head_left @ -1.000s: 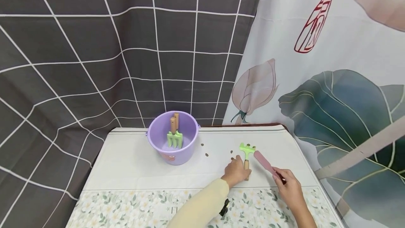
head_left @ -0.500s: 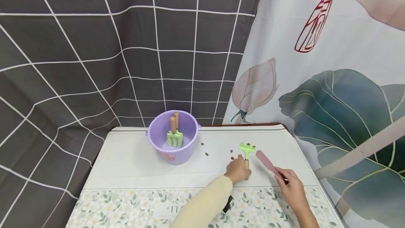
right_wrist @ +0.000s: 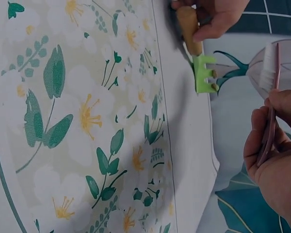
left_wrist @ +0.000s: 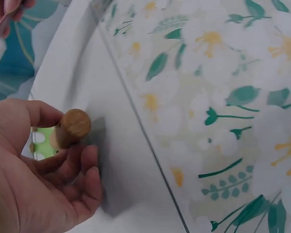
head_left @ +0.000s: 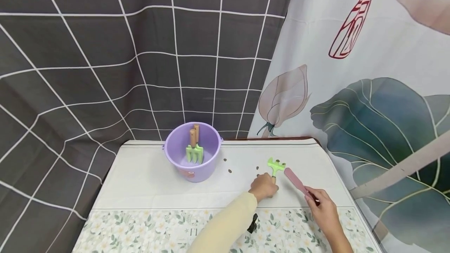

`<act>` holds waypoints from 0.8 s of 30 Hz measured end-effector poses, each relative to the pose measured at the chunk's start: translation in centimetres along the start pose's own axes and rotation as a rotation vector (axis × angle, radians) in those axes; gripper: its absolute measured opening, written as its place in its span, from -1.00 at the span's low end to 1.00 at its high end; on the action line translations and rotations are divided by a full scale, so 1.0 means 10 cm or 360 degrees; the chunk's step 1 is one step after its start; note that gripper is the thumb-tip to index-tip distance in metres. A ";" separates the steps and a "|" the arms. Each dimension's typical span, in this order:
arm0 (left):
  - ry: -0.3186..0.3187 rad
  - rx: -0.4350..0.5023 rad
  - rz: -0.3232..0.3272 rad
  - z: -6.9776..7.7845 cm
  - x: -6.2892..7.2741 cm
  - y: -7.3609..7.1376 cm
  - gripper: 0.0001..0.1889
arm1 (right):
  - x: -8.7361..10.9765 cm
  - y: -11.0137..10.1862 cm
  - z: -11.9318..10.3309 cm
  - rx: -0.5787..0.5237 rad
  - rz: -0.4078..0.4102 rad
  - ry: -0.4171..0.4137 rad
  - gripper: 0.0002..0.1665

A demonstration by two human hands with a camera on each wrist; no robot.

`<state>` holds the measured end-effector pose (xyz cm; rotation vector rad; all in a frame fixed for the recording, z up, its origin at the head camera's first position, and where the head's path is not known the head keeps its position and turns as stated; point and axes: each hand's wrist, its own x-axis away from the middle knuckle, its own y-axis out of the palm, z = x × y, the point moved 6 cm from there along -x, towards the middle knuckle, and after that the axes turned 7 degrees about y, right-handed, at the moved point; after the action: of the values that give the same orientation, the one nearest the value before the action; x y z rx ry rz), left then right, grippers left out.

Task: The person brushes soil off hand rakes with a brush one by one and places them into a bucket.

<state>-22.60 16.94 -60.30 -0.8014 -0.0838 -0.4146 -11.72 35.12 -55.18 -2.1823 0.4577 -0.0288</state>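
Note:
In the head view, my left hand (head_left: 263,187) grips a small toy rake with a green head (head_left: 275,168) at the table's right side. The left wrist view shows its wooden handle (left_wrist: 73,127) between thumb and fingers. Small brown bits sit at the rake's tines. My right hand (head_left: 322,208) holds a pink-handled brush (head_left: 296,179), its far end close beside the rake head; whether they touch I cannot tell. White bristles (right_wrist: 268,68) show in the right wrist view.
A purple bucket (head_left: 207,171) stands at the back left of the table with a green toy fork (head_left: 194,154) and another wooden-handled tool inside. Several brown bits (head_left: 230,171) lie on the white tabletop. A floral cloth (head_left: 147,229) covers the front. Curtains hang behind and at the right.
The rake head has shifted slightly right and tilted a little, while the left hand covers more of the handle. The brush's far end moved slightly right early on; the bucket stays put.

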 end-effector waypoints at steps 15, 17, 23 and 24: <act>-0.0128 0.0617 -0.0237 -0.07 0.04 -0.15 -0.77 | 0.04 0.01 0.02 0.0020 -0.0017 -0.0030 -0.62; -0.0138 0.0661 -0.0255 -0.08 0.06 -0.17 -0.83 | 0.03 0.02 0.01 0.0026 -0.0005 -0.0044 -0.62; -0.0168 0.0748 -0.0304 -0.12 0.11 -0.20 -0.84 | 0.00 0.05 -0.03 0.0024 -0.0004 -0.0107 -0.63; -0.0169 0.0770 -0.0317 -0.12 0.12 -0.21 -0.84 | 0.00 0.05 -0.04 0.0022 -0.0010 -0.0117 -0.63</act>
<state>-22.39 14.34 -59.45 -0.3368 -0.3516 -0.5138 -11.96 34.54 -55.33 -2.1635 0.4082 0.0445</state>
